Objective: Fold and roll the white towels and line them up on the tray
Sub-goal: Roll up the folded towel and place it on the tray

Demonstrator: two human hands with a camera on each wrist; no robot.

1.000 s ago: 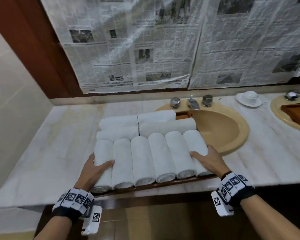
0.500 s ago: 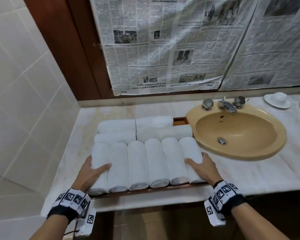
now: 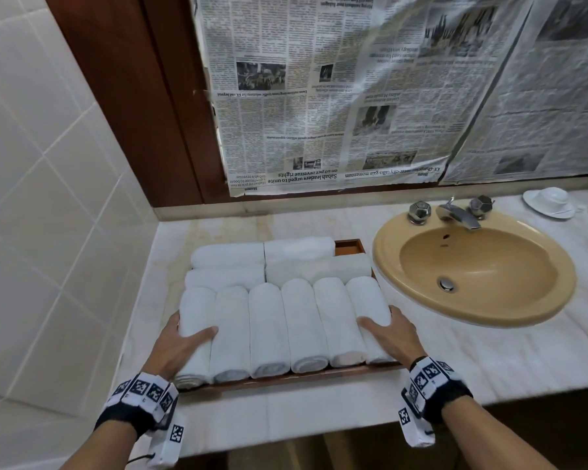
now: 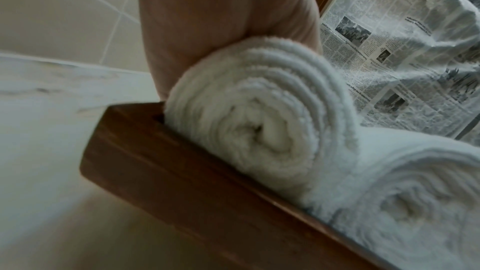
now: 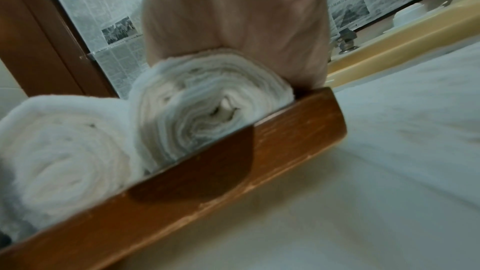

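Ten rolled white towels [image 3: 286, 310] fill a wooden tray [image 3: 348, 246] on the marble bench [image 3: 489, 361] beside a tan sink [image 3: 476, 269]: six side by side in front, four crosswise behind. The left hand [image 3: 175, 347] and right hand [image 3: 391, 337] clasp the outermost front rolls, thumbs on top.

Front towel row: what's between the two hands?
Head view: the left hand grips the leftmost roll, the right hand the rightmost roll; four more rolled towels lie between, side by side.
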